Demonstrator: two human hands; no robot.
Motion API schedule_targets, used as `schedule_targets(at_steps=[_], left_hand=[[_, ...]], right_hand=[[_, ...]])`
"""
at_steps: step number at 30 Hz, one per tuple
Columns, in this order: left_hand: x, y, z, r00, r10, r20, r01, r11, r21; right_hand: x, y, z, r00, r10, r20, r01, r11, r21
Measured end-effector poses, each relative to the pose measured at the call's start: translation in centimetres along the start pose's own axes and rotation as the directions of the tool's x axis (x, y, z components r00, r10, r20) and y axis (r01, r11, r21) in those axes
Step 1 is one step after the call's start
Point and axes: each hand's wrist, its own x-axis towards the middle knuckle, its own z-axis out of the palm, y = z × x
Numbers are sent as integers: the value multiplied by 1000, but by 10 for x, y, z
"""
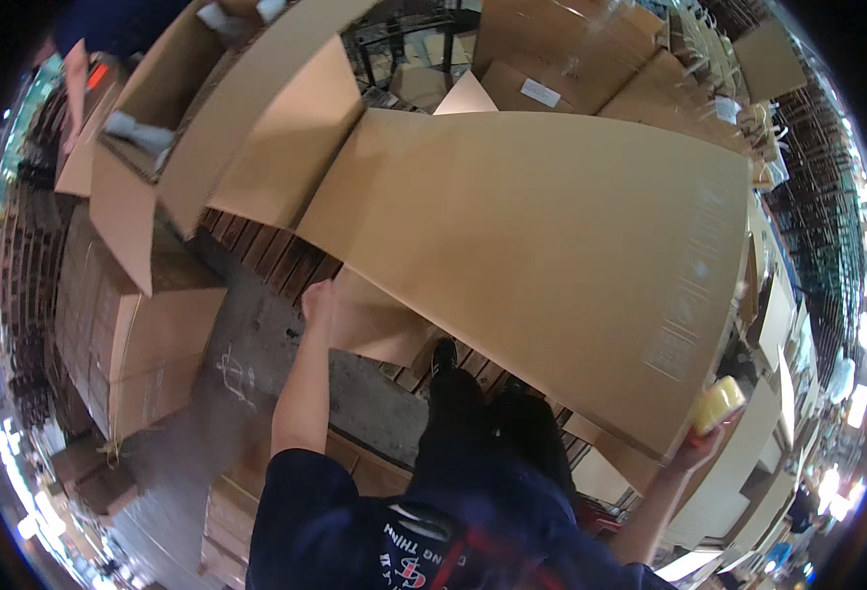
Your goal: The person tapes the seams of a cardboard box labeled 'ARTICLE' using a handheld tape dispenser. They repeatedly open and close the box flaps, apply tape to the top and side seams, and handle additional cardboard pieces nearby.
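A large flattened-looking cardboard box (532, 236) spreads across the middle, its broad brown face toward me and faint printed marks at its right end. My left hand (317, 299) is closed at the left edge of a lower cardboard flap (379, 320), under the box's near edge; its fingertips are partly hidden. At the box's near right corner, my right hand (699, 448) is wrapped round a roll of yellowish tape (719, 405), with a bit of red showing beside it.
Wooden pallet slats (266, 254) lie beneath the box. An open carton (207, 118) with white padding stands at the upper left, near another person's arm (76, 88). A closed carton (139, 334) sits on the floor at left. Cartons (561, 59) stand behind; cardboard sheets (738, 472) lean at right.
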Motion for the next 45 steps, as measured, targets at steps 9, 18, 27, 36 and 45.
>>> schedule_targets(at_steps=[9, 18, 27, 36, 45], left_hand=[[151, -50, 110, 952, 39, 303, -218, 783, 583], [177, 36, 331, 780, 501, 375, -540, 841, 0], [112, 85, 344, 809, 350, 473, -164, 906, -390], [36, 66, 244, 891, 450, -55, -407, 740, -535], [-192, 252, 115, 646, 741, 184, -729, 670, -141]], right_hand=[[95, 68, -100, 928, 299, -222, -322, 944, -71], [-18, 196, -226, 796, 373, -476, -462, 883, -81], [-71, 269, -264, 621, 123, -774, -271, 960, -65], [14, 262, -257, 743, -44, -668, -93, 981, -168], [-32, 170, -272, 725, 118, -678, -225, 972, -72]])
